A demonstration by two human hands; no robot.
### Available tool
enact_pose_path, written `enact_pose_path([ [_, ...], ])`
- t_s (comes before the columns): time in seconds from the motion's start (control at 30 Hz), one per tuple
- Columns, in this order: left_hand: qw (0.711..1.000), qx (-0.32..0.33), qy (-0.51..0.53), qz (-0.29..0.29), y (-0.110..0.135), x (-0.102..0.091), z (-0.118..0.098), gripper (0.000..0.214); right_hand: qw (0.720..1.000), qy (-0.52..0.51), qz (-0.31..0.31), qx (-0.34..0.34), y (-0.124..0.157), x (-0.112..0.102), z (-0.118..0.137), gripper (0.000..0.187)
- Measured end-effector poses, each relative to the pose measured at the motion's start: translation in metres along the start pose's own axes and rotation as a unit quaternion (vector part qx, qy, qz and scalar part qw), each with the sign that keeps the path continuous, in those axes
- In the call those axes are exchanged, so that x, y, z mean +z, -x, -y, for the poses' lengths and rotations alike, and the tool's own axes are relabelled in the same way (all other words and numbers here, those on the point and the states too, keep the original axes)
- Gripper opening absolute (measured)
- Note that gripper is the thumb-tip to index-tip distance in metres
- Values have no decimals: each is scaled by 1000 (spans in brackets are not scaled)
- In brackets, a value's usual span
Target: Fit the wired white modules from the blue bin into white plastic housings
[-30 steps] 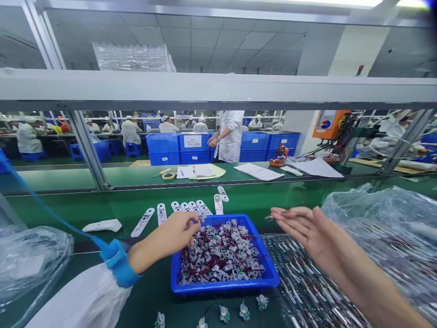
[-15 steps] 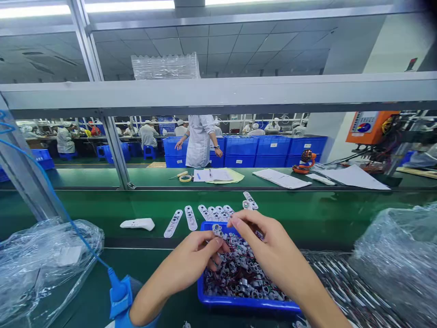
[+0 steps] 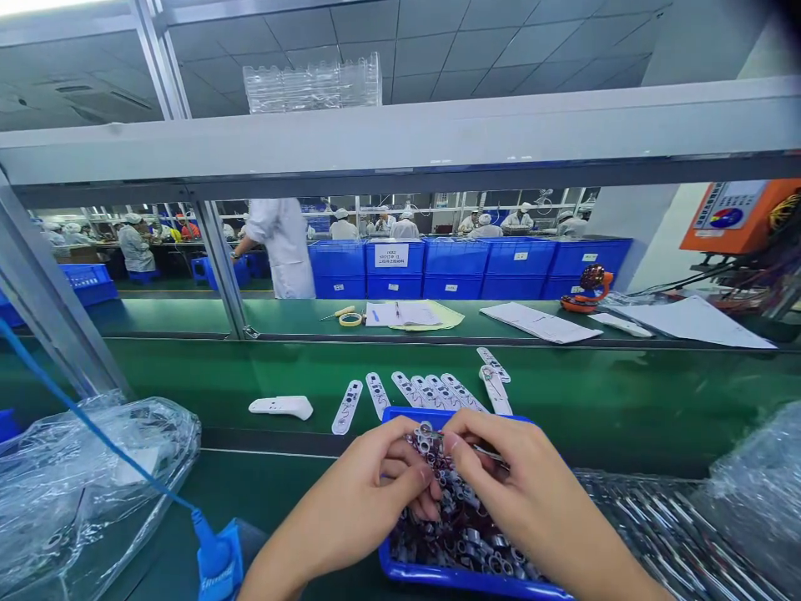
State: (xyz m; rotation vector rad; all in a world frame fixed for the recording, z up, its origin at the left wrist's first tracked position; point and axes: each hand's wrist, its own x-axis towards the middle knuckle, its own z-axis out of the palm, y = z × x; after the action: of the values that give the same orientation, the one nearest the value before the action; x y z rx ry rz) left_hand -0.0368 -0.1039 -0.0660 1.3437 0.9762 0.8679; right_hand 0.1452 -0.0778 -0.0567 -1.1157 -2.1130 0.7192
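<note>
My left hand (image 3: 356, 492) and my right hand (image 3: 519, 476) meet above a blue plastic tray (image 3: 450, 576). The tray is heaped with small metal-and-plastic ring parts with dark red wires (image 3: 466, 534). Between its fingertips, my left hand pinches one small ring part (image 3: 425, 431). My right hand pinches a thin metal pin (image 3: 489, 452), whose tip points away from the ring part. Both hands hide the tray's middle and most of its far rim.
Several white perforated strips (image 3: 375, 394) and a white plastic casing (image 3: 281, 407) lie on the green belt beyond the tray. A clear plastic bag (image 3: 93, 476) sits at left, with a blue wrist-strap cord (image 3: 81, 426). Bagged metal rods (image 3: 663, 526) lie at right.
My hands have drawn closer together above the tray, and my left hand has lifted from the parts. The view has tilted slightly. A co-worker in a white coat has moved left beyond the belt.
</note>
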Motion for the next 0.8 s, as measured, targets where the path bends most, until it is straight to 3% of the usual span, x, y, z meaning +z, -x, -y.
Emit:
enact_pose_path([
  [0.13,1000,-13,-14,0,3,-1,0,23,1000,22,7,2,-1,1,-3,29],
  [0.23,997,-7,-80,-7,4,-2,-2,29,999,41,9,2,-1,2,-4,29],
  [0.37,977,-10,-193,-88,4,-2,-4,32,999,36,26,1,0,2,-4,31],
  [0.6,984,46,-133,-113,1,-2,-15,23,999,13,49,-3,2,1,-3,36],
  [0.8,980,60,-151,-116,4,-2,-15,14,999,-9,30,18,7,0,3,24],
])
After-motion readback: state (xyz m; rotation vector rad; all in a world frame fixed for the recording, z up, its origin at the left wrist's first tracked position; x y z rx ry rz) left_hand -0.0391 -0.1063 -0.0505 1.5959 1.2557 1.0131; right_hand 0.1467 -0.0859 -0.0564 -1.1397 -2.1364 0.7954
